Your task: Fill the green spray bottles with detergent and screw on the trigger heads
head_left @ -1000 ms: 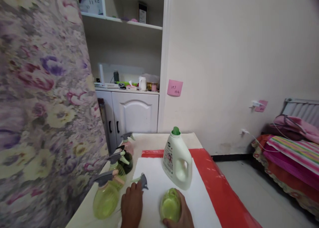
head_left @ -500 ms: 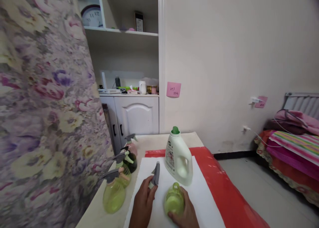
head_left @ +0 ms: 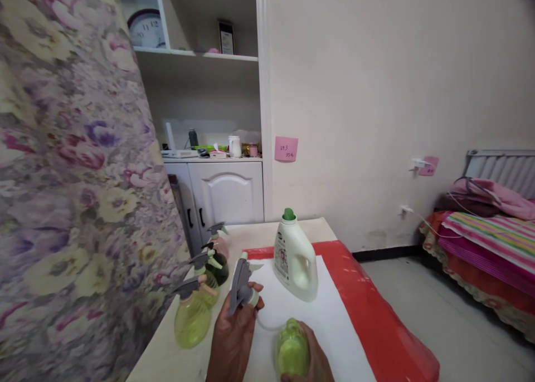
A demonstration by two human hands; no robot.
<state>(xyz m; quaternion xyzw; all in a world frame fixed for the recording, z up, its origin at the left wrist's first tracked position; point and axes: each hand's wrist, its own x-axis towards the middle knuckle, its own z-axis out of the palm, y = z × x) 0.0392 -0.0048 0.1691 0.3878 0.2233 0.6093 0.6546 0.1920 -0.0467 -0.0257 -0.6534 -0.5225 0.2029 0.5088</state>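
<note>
Green bottle (head_left: 291,348) sits nearest, low in the view over the white sheet (head_left: 326,315); whether its base rests there I cannot tell. The right hand (head_left: 314,351) has its fingers wrapped around the bottle's side. Just to the left, the left hand (head_left: 234,332) grips a grey spray head (head_left: 241,287) by its collar, between thumb and fingers. A thin, pale tube (head_left: 270,328) bows from that collar towards the bottle's neck; whether its tip is inside the mouth is hidden.

That bend looks like the weak point: pushed against the rim, the tube could kink, or spring free and flick drops onto the sheet. Too hard a squeeze on the bottle could send liquid up through the neck, and wet fingers could let it slip.

Further off at the left, a yellow-green spray bottle (head_left: 192,323) stands beside more spray bottles, near enough for a swinging left elbow to knock. Beyond the hands, a pale jug (head_left: 295,259) stands upright on the sheet, and the counter (head_left: 309,227) ends near the wall (head_left: 355,120).
</note>
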